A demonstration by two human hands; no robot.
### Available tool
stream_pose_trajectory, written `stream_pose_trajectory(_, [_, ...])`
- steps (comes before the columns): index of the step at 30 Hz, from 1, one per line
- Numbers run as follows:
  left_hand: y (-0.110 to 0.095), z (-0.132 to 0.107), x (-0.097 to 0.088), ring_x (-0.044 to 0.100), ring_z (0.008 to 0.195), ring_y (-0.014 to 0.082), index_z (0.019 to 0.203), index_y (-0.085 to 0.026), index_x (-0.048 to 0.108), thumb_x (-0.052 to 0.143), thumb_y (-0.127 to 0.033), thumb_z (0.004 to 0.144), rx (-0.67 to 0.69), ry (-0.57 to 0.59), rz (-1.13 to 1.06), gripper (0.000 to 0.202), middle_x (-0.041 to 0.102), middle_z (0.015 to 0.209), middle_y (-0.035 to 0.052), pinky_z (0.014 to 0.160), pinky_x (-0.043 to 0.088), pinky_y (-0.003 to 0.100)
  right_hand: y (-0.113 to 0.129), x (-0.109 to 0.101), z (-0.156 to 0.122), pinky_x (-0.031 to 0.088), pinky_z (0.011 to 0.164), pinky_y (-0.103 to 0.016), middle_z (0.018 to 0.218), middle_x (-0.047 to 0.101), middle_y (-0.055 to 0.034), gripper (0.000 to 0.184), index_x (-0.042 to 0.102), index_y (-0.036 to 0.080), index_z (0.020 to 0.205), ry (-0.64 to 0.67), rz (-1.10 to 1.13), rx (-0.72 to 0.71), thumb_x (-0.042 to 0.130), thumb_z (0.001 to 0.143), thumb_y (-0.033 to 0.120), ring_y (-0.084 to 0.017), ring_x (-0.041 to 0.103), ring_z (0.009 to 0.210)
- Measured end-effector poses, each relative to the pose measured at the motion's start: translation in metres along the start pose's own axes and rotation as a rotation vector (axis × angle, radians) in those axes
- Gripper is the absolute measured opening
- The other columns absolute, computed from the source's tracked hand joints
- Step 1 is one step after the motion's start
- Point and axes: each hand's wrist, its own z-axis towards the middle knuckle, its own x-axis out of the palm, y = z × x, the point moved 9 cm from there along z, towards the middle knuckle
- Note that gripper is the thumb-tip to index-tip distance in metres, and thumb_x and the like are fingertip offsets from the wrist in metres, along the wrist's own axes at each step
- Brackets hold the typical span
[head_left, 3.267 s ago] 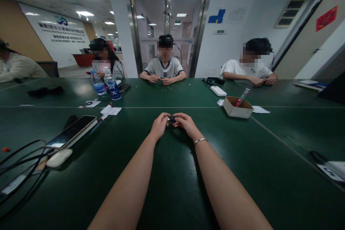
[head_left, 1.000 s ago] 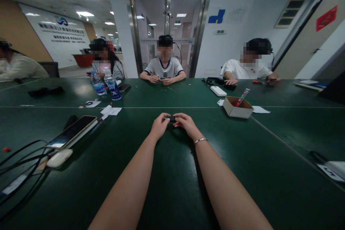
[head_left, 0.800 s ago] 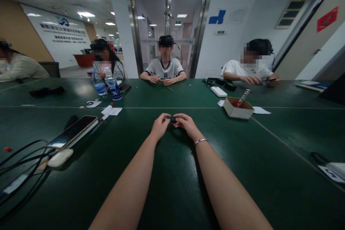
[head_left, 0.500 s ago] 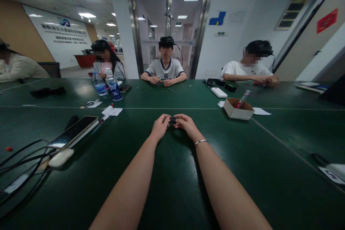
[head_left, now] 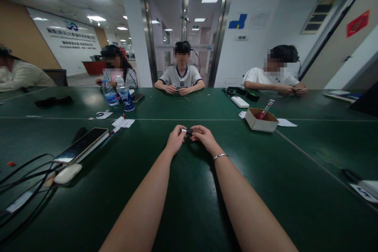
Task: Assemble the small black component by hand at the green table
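A small black stick with a silvery end [head_left: 189, 132] spans the gap between my two hands, just above the green table [head_left: 191, 197]. My left hand [head_left: 176, 140] is closed in a pinch at its silvery end. On the black end, the fingers of my right hand [head_left: 204, 137] are pinched shut, with a silver bracelet [head_left: 221, 156] at that wrist. The stick is too small for its exact kind to show, and fingertips hide both its ends.
To the left lie a phone [head_left: 82, 145], a white rounded device [head_left: 67, 173] and black cables [head_left: 26, 181]. Two water bottles [head_left: 126, 98] stand farther back. An open cardboard box [head_left: 260, 125] holding a pen is at right, near a white power bank [head_left: 239, 102]. Several people sit around.
More of the stick's silvery part shows by my left fingers, and the stick spans a slightly wider stretch. Both hands have stayed nearly in place.
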Motion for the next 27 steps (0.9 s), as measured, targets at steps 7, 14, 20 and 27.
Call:
stream_pose_trajectory(7, [0.0, -0.001, 0.0, 0.052, 0.056, 0.0093, 0.095, -0.018, 0.055, 0.049, -0.033, 0.089, 0.005, -0.006, 0.05, 0.018, 0.057, 0.071, -0.0014, 0.055, 0.041, 0.021, 0.001, 0.001, 0.001, 0.053, 0.057, -0.023, 0.078, 0.069, -0.0005, 0.034, 0.062, 0.018, 0.088, 0.005, -0.036, -0.023, 0.072, 0.056, 0.018, -0.012, 0.065, 0.06])
stream_pose_trajectory(14, [-0.006, 0.0, -0.004, 0.057, 0.073, 0.0139, 0.091, -0.019, 0.057, 0.056, -0.034, 0.086, 0.097, -0.064, 0.214, 0.016, 0.06, 0.082, 0.0018, 0.068, 0.044, 0.025, 0.003, 0.008, -0.001, 0.046, 0.054, -0.024, 0.073, 0.065, 0.0007, 0.025, 0.056, 0.019, 0.079, -0.003, -0.311, -0.116, 0.07, 0.058, 0.021, -0.013, 0.059, 0.059])
stream_pose_trajectory(20, [-0.009, 0.0, -0.007, 0.055, 0.079, 0.0165, 0.084, -0.018, 0.061, 0.064, -0.032, 0.081, 0.103, -0.109, 0.395, 0.014, 0.057, 0.087, 0.0036, 0.073, 0.045, 0.028, 0.02, 0.023, -0.011, 0.043, 0.056, -0.025, 0.071, 0.062, 0.0021, 0.009, 0.056, 0.021, 0.076, -0.1, -0.596, -0.271, 0.062, 0.071, 0.025, -0.013, 0.054, 0.061])
stream_pose_trajectory(27, [-0.002, -0.003, -0.009, 0.059, 0.073, 0.0164, 0.075, -0.018, 0.059, 0.072, -0.038, 0.073, -0.012, -0.091, 0.283, 0.024, 0.062, 0.078, 0.0019, 0.068, 0.045, 0.028, -0.008, 0.036, -0.005, 0.045, 0.045, -0.02, 0.069, 0.063, 0.0036, 0.037, 0.052, 0.02, 0.103, 0.007, -0.255, -0.049, 0.055, 0.067, 0.012, -0.011, 0.059, 0.05])
